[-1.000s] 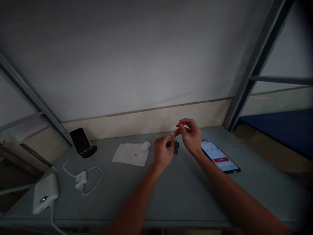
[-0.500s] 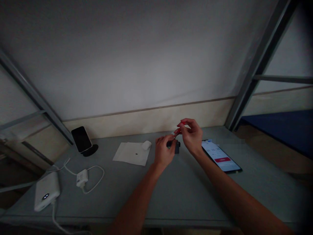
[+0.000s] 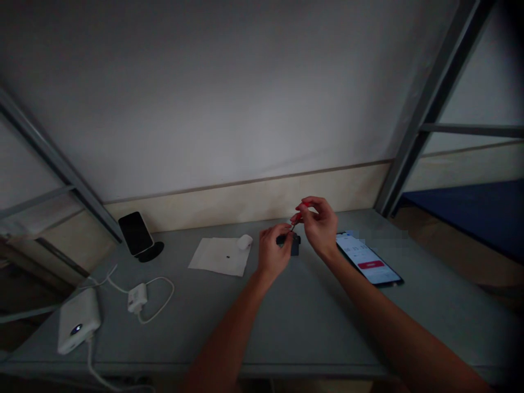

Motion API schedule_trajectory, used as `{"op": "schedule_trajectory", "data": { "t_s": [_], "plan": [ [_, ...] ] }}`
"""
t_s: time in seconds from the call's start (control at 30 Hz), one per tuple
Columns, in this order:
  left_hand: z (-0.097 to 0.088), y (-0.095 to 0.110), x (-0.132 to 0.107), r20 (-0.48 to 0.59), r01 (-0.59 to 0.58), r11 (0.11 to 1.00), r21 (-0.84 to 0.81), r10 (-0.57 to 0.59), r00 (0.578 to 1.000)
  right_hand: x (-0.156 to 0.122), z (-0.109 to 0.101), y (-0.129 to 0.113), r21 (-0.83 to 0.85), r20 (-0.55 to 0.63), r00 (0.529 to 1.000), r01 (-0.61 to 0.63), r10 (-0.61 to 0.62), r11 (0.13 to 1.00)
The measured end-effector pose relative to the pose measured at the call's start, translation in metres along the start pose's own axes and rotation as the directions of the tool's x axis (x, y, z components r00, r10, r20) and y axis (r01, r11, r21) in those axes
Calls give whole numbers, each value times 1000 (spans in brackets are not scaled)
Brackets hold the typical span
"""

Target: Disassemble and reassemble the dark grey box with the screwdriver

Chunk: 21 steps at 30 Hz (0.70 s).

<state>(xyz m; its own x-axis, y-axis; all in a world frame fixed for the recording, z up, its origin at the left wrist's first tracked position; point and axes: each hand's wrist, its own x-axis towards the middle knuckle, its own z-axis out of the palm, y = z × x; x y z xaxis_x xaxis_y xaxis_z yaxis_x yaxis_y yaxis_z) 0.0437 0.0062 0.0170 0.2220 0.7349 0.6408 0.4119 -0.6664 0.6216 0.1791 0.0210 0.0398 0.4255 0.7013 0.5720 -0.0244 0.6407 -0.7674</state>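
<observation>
My right hand (image 3: pixel 322 228) pinches a red-handled screwdriver (image 3: pixel 298 216) between fingers and thumb. Its thin shaft slants down to the left, toward the tips of my left fingers. My left hand (image 3: pixel 273 251) is closed around a small dark device (image 3: pixel 295 246) low over the grey tabletop. Part of that device is hidden behind my fingers, so its kind is not clear. Where exactly the screwdriver tip touches is too small to make out.
Left of my hands lies a white paper sheet (image 3: pixel 213 261) bearing a tiny dark piece (image 3: pixel 228 257) and a white roll (image 3: pixel 244 242). A phone with a lit screen (image 3: pixel 370 259) lies right. Farther left are a dark-screened device on a stand (image 3: pixel 136 233), a white adapter (image 3: pixel 137 298) and a white power bank (image 3: pixel 79 321).
Both hands keep nearly the same pose, with the screwdriver still held at the dark device. The whole view has shifted very slightly.
</observation>
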Motion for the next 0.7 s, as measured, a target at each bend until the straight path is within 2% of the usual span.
{"op": "schedule_trajectory", "data": {
  "t_s": [0.2,0.53,0.7],
  "plan": [
    [1,-1,1,3,25,1000,-17,-25,1000,-1,1,-4,-16,27,1000,11,-10,1000],
    [4,1,-1,53,89,994,66,-92,994,3,-5,1,-102,189,982,20,0,995],
    [4,1,-1,56,88,993,85,-93,994,5,-8,-3,-220,276,961,87,-24,972]
  ]
}}
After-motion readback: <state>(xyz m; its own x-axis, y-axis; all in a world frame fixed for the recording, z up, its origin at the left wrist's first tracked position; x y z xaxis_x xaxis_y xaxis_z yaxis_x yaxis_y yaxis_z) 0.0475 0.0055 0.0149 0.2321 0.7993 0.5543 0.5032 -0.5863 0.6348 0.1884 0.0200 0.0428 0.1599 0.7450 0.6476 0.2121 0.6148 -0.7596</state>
